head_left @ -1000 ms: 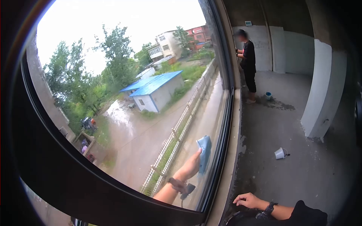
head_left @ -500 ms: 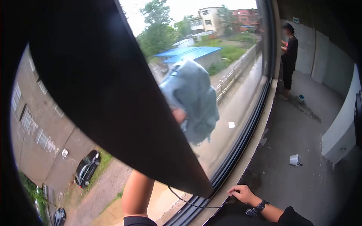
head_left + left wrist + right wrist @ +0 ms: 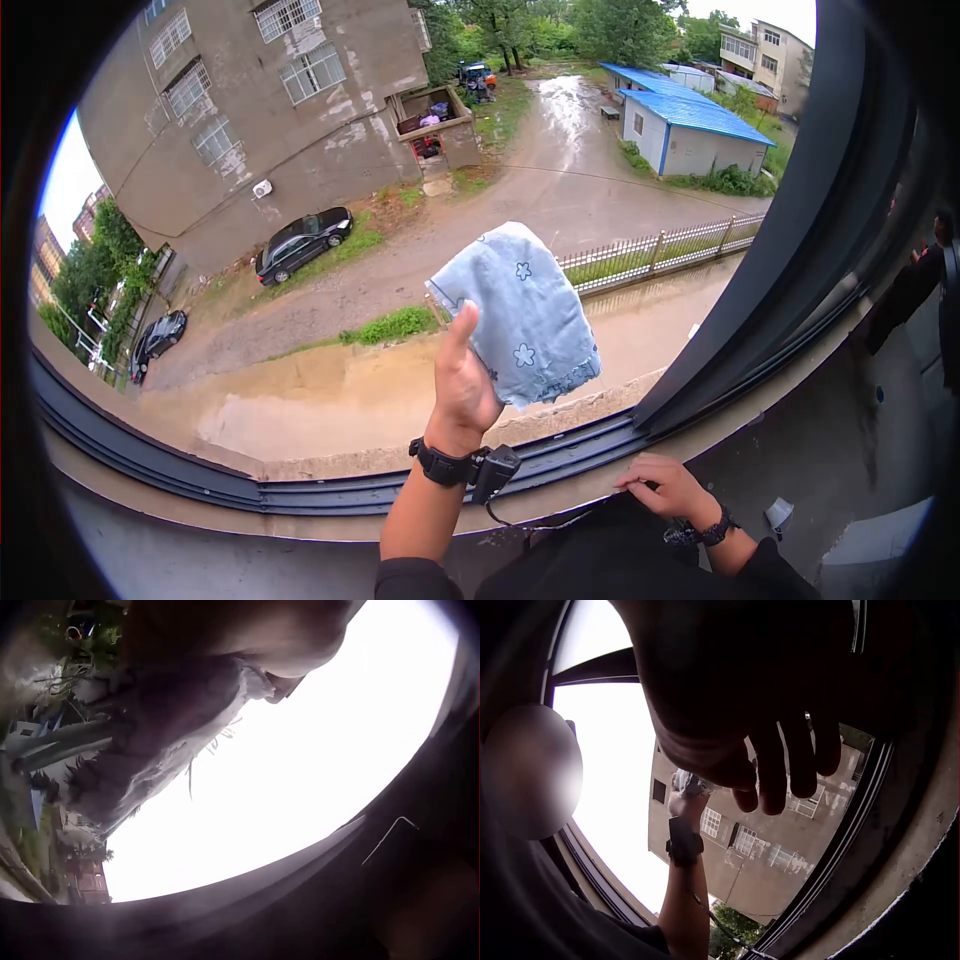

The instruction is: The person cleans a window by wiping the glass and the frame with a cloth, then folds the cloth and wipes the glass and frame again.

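In the head view, the left hand (image 3: 468,385) holds a folded light-blue cloth (image 3: 525,310) with flower prints up in the window opening, thumb along its left edge. The left wrist view shows the cloth (image 3: 150,757) dark and crumpled beside the hand (image 3: 285,637). Near the inner edge of the sill, the right hand (image 3: 662,485) hangs with loosely bent fingers and holds nothing. From the right wrist, its fingers (image 3: 772,769) appear dark in the foreground, with the left hand (image 3: 686,806) and cloth beyond.
A dark window frame (image 3: 770,230) rises right of the cloth, above the sill track (image 3: 560,458). A cable (image 3: 530,524) runs from the left wrist. Indoors at right are a person (image 3: 925,265) and a white bucket (image 3: 778,514). Outside are cars, a fence and buildings.
The view has turned left. The left hand and cloth, earlier behind the window pane, are now in the unglazed opening with the cloth folded. The right hand stays by the sill.
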`<action>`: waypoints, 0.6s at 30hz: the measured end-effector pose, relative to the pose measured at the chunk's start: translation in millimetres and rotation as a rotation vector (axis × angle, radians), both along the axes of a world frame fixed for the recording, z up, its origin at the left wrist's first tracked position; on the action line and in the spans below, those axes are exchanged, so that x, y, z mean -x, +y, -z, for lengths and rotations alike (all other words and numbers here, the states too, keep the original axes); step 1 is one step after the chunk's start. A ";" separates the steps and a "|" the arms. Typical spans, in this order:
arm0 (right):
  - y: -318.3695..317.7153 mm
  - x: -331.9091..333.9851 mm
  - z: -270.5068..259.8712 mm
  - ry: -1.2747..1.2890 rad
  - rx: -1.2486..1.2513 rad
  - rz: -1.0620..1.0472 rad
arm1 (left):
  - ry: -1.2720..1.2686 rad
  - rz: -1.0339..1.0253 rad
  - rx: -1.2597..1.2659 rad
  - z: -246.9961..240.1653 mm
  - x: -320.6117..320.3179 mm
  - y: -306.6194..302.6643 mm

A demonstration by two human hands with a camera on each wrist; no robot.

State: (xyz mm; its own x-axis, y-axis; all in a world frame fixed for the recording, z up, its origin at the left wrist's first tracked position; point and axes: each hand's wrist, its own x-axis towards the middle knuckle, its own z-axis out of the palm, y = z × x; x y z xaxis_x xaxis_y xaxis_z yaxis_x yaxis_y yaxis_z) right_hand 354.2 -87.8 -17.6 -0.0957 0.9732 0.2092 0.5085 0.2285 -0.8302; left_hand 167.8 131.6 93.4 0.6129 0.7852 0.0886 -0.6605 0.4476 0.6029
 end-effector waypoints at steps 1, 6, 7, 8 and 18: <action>5.4 4.0 -2.5 0.056 0.013 -0.031 | -0.039 0.038 0.002 4.6 11.1 -12.4; 21.9 16.8 23.3 0.756 -0.012 0.093 | 0.325 0.023 -0.180 31.3 36.2 -76.5; 24.0 26.9 17.4 1.028 -0.078 0.086 | 0.328 0.061 -0.213 35.2 34.7 -88.1; 27.9 35.1 11.3 1.293 -0.156 0.066 | 0.324 0.094 -0.252 39.8 29.5 -97.4; -17.7 63.1 -12.1 1.755 0.106 0.220 | 0.934 -0.424 -1.252 58.1 -35.5 -145.6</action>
State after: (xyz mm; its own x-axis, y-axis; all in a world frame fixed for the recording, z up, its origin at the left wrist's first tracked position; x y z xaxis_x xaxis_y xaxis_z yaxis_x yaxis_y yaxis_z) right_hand 291.0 -105.5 -5.4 0.2727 0.9509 -0.1467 -0.9011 0.1990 -0.3853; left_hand 203.3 -14.0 35.3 0.5867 0.6294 0.5096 0.1852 -0.7169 0.6722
